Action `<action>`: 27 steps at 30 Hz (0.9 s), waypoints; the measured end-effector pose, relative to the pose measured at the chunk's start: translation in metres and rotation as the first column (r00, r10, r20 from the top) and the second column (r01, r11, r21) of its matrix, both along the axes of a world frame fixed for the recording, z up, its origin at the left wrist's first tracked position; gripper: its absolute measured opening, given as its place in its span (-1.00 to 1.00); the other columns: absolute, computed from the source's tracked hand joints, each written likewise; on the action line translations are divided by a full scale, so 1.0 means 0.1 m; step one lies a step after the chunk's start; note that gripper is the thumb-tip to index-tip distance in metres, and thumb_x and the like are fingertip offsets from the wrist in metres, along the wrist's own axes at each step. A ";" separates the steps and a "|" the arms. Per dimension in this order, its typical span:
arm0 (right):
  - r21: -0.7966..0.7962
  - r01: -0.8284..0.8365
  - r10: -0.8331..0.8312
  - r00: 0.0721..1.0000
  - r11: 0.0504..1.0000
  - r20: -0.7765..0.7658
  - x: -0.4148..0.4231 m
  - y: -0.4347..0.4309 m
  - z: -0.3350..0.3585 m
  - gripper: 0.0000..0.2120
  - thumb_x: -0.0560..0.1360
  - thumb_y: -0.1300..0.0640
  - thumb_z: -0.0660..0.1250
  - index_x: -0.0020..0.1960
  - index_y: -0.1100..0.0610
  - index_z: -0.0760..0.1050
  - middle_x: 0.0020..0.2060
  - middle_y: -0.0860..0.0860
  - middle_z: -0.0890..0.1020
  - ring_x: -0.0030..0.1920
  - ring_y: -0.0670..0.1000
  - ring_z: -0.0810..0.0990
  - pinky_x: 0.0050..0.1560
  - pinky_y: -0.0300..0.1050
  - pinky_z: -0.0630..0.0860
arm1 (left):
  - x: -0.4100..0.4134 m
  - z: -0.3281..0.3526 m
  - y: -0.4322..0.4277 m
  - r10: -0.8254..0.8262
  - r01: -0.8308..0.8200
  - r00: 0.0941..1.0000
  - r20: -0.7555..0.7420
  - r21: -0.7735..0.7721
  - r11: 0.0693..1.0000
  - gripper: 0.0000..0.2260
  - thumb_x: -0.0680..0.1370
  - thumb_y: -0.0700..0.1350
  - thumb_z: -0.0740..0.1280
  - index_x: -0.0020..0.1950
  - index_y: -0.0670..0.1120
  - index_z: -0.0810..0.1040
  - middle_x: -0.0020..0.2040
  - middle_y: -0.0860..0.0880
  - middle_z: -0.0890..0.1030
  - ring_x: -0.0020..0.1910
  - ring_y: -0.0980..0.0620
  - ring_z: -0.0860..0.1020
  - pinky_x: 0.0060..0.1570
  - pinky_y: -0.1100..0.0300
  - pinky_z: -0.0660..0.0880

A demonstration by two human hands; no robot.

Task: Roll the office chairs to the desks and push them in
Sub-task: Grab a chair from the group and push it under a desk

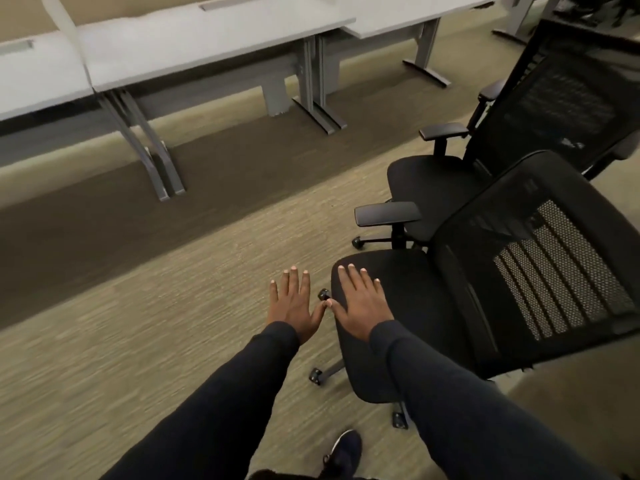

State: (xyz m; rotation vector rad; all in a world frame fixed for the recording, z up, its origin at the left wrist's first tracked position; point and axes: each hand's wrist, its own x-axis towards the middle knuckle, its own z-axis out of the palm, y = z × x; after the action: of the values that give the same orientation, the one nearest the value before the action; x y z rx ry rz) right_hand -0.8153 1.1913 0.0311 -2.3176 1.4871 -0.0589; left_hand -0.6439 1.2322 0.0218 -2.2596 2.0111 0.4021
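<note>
Hands: both held out flat, fingers spread, palms down, holding nothing. Left hand (294,304) hangs over bare carpet (138,341); right hand (360,306) is above the front edge of the near chair's seat, can't tell if it's actually touching.
Near chair (450,306): black mesh-back one, right beside the person, well apart from the desks, casters on the carpet.
Second chair (485,161): same type, just behind the near one, also not at a desk.
Desks (207,46): white tabletop row across the room with grey legs, open space underneath, no chairs tucked in.
Stage: looks like the very start, nothing rolled yet.
Tip: I'd grab the backrest top or both armrests rather than the seat, turn it so the seat faces the desk, then roll straight and aim between the legs so the armrests slide under the tabletop.
Watch: casters can veer on carpet, so push slow and even.
</note>
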 end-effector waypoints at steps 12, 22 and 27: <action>0.021 -0.104 0.105 0.991 0.994 -0.084 -0.61 1.00 0.11 -0.27 0.61 -0.30 0.04 0.63 0.02 -0.09 0.62 0.09 0.02 0.59 0.18 0.03 0.53 0.21 0.05 | -0.61 -0.01 1.16 0.074 -0.075 0.997 -0.031 -0.043 0.996 -0.27 0.60 0.32 -0.10 0.63 -0.09 -0.13 0.63 -0.18 -0.13 0.60 -0.16 -0.17 0.53 -0.19 -0.19; 0.026 -0.175 0.177 0.976 0.984 -0.126 -1.20 1.67 0.21 -0.29 0.60 -0.27 0.09 0.62 0.02 -0.01 0.60 0.08 0.13 0.56 0.17 0.13 0.50 0.18 0.16 | -1.26 0.03 1.83 0.091 -0.093 0.995 -0.036 -0.079 0.992 -0.32 0.63 0.26 -0.06 0.63 -0.10 -0.08 0.63 -0.19 -0.07 0.60 -0.18 -0.12 0.52 -0.21 -0.16; 0.000 -0.151 0.150 0.982 0.989 -0.111 -1.55 1.55 0.32 -0.30 0.60 -0.27 0.11 0.61 0.03 0.05 0.56 0.10 0.23 0.52 0.15 0.22 0.45 0.14 0.25 | -1.55 0.05 1.76 0.084 -0.088 0.996 -0.038 -0.099 0.991 -0.30 0.62 0.30 -0.09 0.63 -0.10 -0.09 0.63 -0.20 -0.07 0.60 -0.18 -0.12 0.51 -0.20 -0.17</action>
State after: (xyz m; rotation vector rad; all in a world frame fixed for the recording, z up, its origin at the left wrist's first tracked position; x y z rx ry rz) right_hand -0.9701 1.3465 0.0635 -2.4681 1.3582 0.1058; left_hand -0.7988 1.4082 0.0268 -2.4222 1.9982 0.3551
